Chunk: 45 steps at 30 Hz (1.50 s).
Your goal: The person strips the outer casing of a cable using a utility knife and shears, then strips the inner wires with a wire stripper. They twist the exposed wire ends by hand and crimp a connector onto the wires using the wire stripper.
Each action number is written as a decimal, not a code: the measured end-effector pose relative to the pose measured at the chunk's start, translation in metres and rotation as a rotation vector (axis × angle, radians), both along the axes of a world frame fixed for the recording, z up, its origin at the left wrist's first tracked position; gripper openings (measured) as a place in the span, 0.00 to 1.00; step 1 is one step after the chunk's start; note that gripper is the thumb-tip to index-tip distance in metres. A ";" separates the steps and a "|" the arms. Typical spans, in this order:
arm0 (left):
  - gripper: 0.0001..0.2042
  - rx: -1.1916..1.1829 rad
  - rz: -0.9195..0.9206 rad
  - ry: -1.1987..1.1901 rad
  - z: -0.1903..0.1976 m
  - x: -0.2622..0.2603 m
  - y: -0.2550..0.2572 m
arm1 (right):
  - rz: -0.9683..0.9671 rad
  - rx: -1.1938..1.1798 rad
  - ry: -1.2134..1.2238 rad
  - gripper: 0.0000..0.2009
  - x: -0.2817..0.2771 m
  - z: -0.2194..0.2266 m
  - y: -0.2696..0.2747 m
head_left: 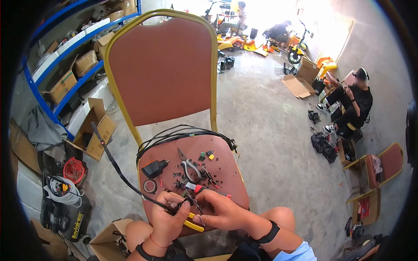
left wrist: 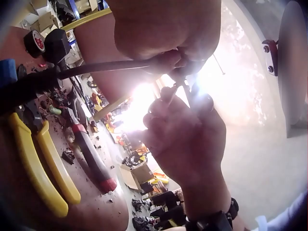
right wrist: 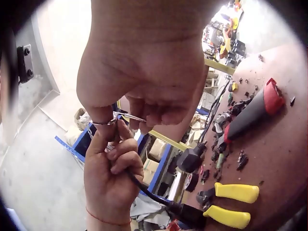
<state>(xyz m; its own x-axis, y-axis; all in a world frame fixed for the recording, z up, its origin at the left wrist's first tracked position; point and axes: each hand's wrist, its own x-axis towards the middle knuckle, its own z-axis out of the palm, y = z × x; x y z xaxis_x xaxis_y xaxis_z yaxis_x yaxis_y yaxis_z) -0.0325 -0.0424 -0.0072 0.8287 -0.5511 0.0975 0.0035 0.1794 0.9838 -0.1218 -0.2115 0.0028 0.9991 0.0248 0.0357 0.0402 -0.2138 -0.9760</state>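
In left grip [right wrist: 109, 182], black cable [left wrist: 106, 68]

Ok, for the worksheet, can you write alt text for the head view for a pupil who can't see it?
A person's left hand holds a black cable and their right hand a metal tool above a chair seat. Grey-handled pliers and dark scraps lie on the seat. Blue shelves stand at left; another person sits at right.

You're holding one cable [head_left: 119, 171], you've two pairs of pliers [head_left: 184, 160], one red-and-black-handled tool [right wrist: 252, 113], one tape roll [head_left: 144, 187], and, hazy out there, probably three other people [head_left: 360, 101]!
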 end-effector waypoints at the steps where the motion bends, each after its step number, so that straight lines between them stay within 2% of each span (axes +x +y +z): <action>1: 0.09 0.000 0.002 -0.004 0.000 -0.001 0.000 | -0.008 -0.004 0.003 0.23 -0.001 -0.001 0.000; 9: 0.09 -0.005 -0.002 0.000 -0.003 0.001 -0.001 | -0.022 0.000 -0.092 0.24 0.000 -0.010 -0.001; 15: 0.08 0.002 -0.014 0.012 0.001 0.000 0.000 | 0.000 0.034 0.003 0.23 -0.001 -0.007 -0.002; 24: 0.09 0.002 -0.036 0.016 0.003 -0.001 -0.001 | -0.042 0.017 -0.099 0.20 -0.002 -0.008 -0.001; 27: 0.09 -0.025 -0.056 0.048 0.002 -0.001 0.000 | -0.040 -0.003 -0.055 0.20 -0.002 -0.002 -0.002; 30: 0.09 -0.014 -0.067 0.036 0.002 0.000 0.001 | -0.057 0.154 -0.007 0.21 -0.003 -0.007 -0.001; 33: 0.10 0.020 -0.084 0.001 0.000 0.000 0.001 | -0.042 0.091 0.025 0.21 -0.003 0.005 -0.004; 36: 0.10 0.001 -0.087 0.020 0.001 0.000 0.000 | -0.055 0.002 -0.064 0.22 -0.002 0.000 -0.005; 45: 0.08 -0.003 -0.043 0.063 0.003 -0.001 -0.001 | -0.016 0.140 0.149 0.25 -0.001 -0.011 -0.008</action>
